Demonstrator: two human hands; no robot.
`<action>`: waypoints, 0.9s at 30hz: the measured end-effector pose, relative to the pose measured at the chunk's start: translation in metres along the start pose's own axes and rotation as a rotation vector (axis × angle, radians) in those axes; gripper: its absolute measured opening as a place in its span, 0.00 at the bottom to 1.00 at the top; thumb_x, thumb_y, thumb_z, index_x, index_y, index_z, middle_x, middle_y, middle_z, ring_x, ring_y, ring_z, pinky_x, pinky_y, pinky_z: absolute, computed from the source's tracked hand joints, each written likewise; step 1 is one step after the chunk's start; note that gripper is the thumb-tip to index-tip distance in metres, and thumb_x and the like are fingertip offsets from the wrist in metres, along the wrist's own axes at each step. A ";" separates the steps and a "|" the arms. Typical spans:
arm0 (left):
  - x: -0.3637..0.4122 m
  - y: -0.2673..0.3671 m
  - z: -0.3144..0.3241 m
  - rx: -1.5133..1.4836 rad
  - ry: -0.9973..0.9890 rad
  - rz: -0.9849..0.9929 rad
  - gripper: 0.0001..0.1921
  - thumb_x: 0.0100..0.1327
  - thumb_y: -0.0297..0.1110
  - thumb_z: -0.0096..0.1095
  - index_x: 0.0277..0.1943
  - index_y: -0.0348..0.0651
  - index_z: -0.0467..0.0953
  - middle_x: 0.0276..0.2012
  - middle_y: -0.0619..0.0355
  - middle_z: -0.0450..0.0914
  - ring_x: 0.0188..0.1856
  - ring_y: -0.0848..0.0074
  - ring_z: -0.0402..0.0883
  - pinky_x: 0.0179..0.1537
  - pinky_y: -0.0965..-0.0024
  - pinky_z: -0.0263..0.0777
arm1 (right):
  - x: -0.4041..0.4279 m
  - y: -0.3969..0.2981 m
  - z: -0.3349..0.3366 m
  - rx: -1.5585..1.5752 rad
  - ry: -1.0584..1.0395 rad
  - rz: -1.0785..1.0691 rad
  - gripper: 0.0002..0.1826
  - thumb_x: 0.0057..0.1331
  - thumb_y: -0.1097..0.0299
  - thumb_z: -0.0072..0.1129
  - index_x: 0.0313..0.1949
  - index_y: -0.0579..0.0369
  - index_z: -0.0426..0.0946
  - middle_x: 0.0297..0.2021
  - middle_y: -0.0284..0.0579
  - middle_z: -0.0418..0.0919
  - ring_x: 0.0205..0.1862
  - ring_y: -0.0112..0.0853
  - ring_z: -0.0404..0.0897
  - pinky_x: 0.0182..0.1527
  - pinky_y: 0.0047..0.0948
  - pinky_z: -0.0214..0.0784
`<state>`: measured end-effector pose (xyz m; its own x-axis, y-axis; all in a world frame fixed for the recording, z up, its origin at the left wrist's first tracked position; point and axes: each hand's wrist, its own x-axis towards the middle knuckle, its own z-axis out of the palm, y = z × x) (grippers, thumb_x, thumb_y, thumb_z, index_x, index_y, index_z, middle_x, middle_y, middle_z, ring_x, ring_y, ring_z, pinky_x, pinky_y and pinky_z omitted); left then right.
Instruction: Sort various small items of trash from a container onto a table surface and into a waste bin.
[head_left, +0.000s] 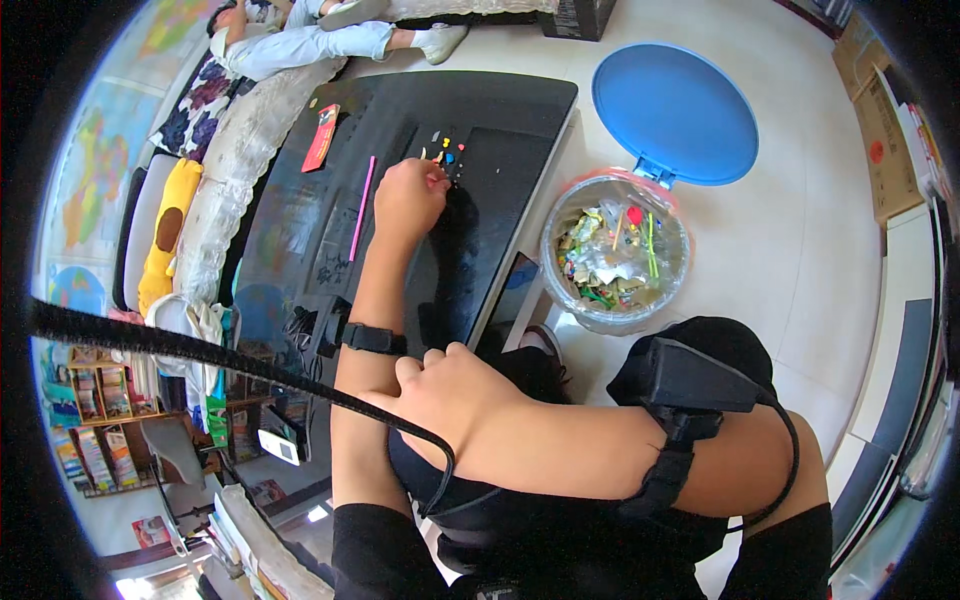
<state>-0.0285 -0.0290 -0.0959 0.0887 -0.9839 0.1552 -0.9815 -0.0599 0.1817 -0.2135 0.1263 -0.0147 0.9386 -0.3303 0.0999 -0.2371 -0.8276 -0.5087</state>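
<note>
My left hand (409, 199) is over a black glossy table (517, 120), its fingertips pinched together beside several small colourful scraps (448, 154). Whether a scrap is between those fingers is hidden. My right hand (457, 397) lies against my left forearm, fingers bent and thumb stretched across it; its palm is out of sight. Left of my left hand lies a thin pink stick (362, 210), and farther back a red printed packet or card (321, 139). To the right of the table stands a bag-lined bin (551, 262) holding mixed waste, its blue lid (675, 112) swung back.
A person (300, 52) lies on a covered sofa (232, 135) beyond the table's left side. Black cables (300, 330) sit near my left wrist. Cardboard boxes (881, 142) line the right wall. A dark strap (225, 356) crosses the view.
</note>
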 end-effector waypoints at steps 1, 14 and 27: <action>0.000 0.001 0.000 -0.016 -0.021 -0.009 0.07 0.52 0.32 0.67 0.34 0.41 0.84 0.33 0.50 0.84 0.38 0.59 0.84 0.42 0.61 0.76 | 0.000 0.000 -0.001 0.005 -0.008 0.007 0.29 0.62 0.65 0.47 0.65 0.38 0.66 0.34 0.48 0.76 0.34 0.40 0.79 0.35 0.34 0.68; -0.001 0.011 0.003 -0.013 -0.044 -0.002 0.06 0.52 0.32 0.60 0.28 0.41 0.82 0.29 0.48 0.83 0.36 0.55 0.83 0.40 0.57 0.76 | -0.001 0.000 0.003 0.002 0.013 0.014 0.30 0.62 0.65 0.46 0.66 0.38 0.65 0.32 0.48 0.74 0.33 0.41 0.78 0.34 0.35 0.68; -0.001 0.010 0.011 -0.032 -0.038 0.048 0.07 0.55 0.32 0.61 0.31 0.36 0.79 0.30 0.45 0.83 0.36 0.56 0.84 0.38 0.59 0.76 | -0.002 0.000 0.003 0.003 0.008 0.035 0.30 0.63 0.64 0.47 0.66 0.39 0.65 0.33 0.48 0.74 0.34 0.41 0.79 0.35 0.35 0.69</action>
<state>-0.0399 -0.0308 -0.1048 0.0345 -0.9912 0.1280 -0.9786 -0.0075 0.2056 -0.2144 0.1285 -0.0171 0.9278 -0.3623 0.0885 -0.2688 -0.8142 -0.5147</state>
